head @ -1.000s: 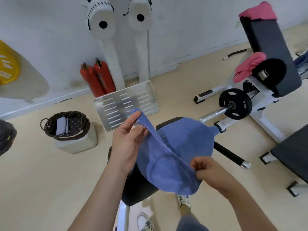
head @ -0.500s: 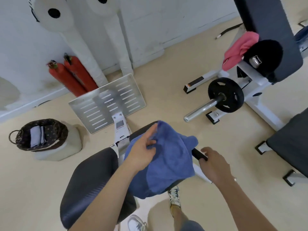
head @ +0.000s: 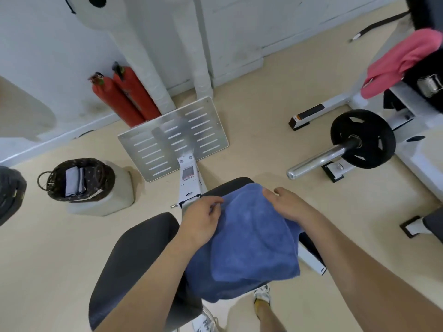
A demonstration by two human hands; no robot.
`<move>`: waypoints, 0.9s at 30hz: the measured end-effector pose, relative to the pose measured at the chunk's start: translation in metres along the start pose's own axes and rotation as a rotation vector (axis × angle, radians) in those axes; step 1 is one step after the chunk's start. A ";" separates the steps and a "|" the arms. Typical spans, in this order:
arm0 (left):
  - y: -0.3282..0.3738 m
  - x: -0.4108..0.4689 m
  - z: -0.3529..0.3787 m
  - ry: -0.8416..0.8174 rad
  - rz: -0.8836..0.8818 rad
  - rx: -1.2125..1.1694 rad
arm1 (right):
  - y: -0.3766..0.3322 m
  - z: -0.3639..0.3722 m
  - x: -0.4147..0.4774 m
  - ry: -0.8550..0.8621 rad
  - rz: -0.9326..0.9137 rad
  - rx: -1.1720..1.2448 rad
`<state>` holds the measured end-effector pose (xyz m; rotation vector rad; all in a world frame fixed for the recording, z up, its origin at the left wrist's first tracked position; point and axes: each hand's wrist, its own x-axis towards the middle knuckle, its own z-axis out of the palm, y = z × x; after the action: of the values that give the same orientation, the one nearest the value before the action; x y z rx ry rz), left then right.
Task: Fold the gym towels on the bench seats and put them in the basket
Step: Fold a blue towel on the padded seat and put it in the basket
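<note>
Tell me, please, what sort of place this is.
Most likely a gym. A black weight plate sits on a steel bar, a blue towel lies on a padded bench seat, and a pink towel hangs over a machine.

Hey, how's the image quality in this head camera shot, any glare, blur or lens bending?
Head view: wide-angle bending tilts the red extinguishers and the white padded post. The light is soft and even, with a faint shadow beside the basket. A bright highlight sits on the chrome bar. The blue towel looks slightly soft, and the frame edges look softer.
</note>
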<state>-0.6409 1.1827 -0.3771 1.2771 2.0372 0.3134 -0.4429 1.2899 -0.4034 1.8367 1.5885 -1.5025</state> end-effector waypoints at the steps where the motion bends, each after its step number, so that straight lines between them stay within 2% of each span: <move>1: 0.010 0.008 0.002 -0.031 0.010 -0.011 | -0.002 -0.004 0.008 -0.034 0.007 0.003; 7: 0.050 0.052 0.028 -0.167 0.009 0.001 | -0.007 -0.012 0.040 -0.093 0.053 0.204; 15: 0.065 0.073 0.039 -0.271 -0.066 -0.229 | 0.003 -0.019 0.055 -0.198 0.024 0.667; 21: 0.082 0.065 0.017 -0.263 -0.131 -0.608 | -0.002 -0.037 0.043 -0.157 -0.226 0.599; 23: 0.088 0.061 0.011 -0.225 -0.110 -0.640 | -0.006 -0.040 0.028 -0.177 -0.320 0.567; 27: 0.099 0.057 0.008 -0.109 -0.033 -0.606 | -0.008 -0.041 0.002 -0.141 -0.425 0.656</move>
<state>-0.5826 1.2783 -0.3546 0.8583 1.6805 0.7601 -0.4298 1.3245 -0.3845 1.6725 1.6036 -2.5243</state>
